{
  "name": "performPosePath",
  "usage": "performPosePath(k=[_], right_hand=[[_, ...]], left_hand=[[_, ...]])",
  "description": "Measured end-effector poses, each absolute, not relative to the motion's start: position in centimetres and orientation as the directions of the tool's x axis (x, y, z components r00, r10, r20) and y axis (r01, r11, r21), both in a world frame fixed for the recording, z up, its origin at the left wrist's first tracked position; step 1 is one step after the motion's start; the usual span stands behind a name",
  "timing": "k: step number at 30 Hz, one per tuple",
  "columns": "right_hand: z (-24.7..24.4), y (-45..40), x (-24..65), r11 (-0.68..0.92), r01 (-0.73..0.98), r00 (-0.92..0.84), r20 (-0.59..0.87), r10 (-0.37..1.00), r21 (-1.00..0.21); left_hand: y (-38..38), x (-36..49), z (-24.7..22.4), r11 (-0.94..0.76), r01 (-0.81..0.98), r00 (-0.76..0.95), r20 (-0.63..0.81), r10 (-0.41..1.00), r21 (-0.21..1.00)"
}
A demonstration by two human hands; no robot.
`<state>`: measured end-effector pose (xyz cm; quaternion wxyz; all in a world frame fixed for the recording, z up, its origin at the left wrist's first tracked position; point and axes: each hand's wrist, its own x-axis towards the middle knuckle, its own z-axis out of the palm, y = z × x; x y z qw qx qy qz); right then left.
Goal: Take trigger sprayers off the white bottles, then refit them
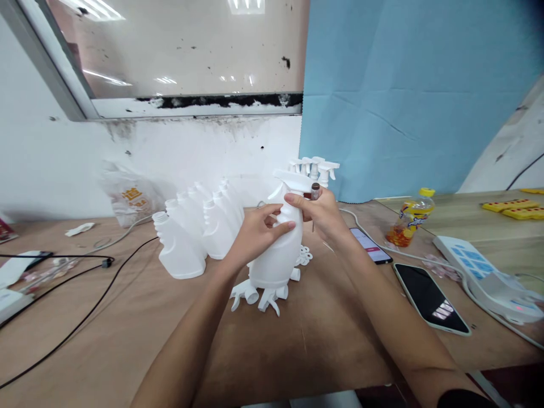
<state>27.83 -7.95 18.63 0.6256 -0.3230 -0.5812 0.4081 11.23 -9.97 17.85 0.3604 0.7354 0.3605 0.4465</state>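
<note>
I see the widest open stretch of desk at the front left, between the black cable and the left forearm; a hand could pass low there. Further back, the standing white bottles block my way toward the wall. Between the forearms I have a bare front strip, but white trigger heads crowd the base of the held bottle. On the right, two phones, the white cable, the drink bottle and the power strip leave me only narrow gaps.
</note>
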Motion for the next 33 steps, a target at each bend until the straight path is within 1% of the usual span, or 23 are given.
performPosePath(k=[3, 5, 7, 10, 13, 15, 17, 19, 21, 25, 29, 33], right_hand=[[18.6, -7.8, 28.3, 0.426, -0.217, -0.153, 0.462, 0.874, -0.878], [18.8, -7.6, 28.8, 0.439, -0.260, -0.201, 0.493, 0.846, -0.860], [18.9, -7.4, 29.3, 0.450, -0.287, -0.221, 0.515, 0.828, -0.846], [18.8, -7.3, 29.6, 0.452, -0.271, -0.203, 0.509, 0.836, -0.850], [18.5, -7.4, 28.9, 0.480, -0.205, -0.143, 0.511, 0.848, -0.853], [18.4, -7.6, 28.2, 0.493, -0.183, -0.112, 0.516, 0.849, -0.851], [18.3, -7.7, 27.7, 0.481, -0.222, -0.107, 0.511, 0.853, -0.848], [18.4, -7.9, 27.7, 0.451, -0.290, -0.128, 0.502, 0.856, -0.844], [18.5, -7.9, 27.8, 0.433, -0.318, -0.153, 0.496, 0.855, -0.844], [18.6, -8.0, 28.0, 0.446, -0.277, -0.143, 0.496, 0.856, -0.851], [18.8, -8.4, 28.0, 0.425, -0.287, -0.188, 0.486, 0.854, -0.858], [18.7, -8.2, 27.9, 0.467, -0.197, -0.217, 0.503, 0.836, -0.862]], left_hand=[[-10.1, 10.5, 18.4, -0.366, 0.101, 0.440, 0.289, 0.851, 0.925], [-10.0, 10.0, 18.7, -0.352, 0.075, 0.433, 0.287, 0.854, 0.933], [-9.8, 9.6, 18.9, -0.385, 0.072, 0.399, 0.327, 0.856, 0.920], [-9.5, 9.1, 19.0, -0.418, 0.121, 0.357, 0.353, 0.865, 0.900], [-9.2, 9.1, 18.8, -0.396, 0.225, 0.308, 0.321, 0.896, 0.890], [-9.1, 9.2, 18.6, -0.382, 0.255, 0.287, 0.308, 0.907, 0.888], [-9.1, 9.3, 18.5, -0.376, 0.223, 0.306, 0.301, 0.903, 0.900], [-9.2, 9.3, 18.5, -0.365, 0.165, 0.336, 0.296, 0.894, 0.916], [-9.3, 9.3, 18.6, -0.361, 0.130, 0.345, 0.300, 0.890, 0.923], [-9.4, 9.4, 18.7, -0.391, 0.108, 0.367, 0.329, 0.870, 0.914], [-9.4, 9.3, 18.7, -0.411, 0.117, 0.396, 0.337, 0.854, 0.904], [-9.4, 9.1, 18.8, -0.451, 0.136, 0.428, 0.358, 0.830, 0.882]])
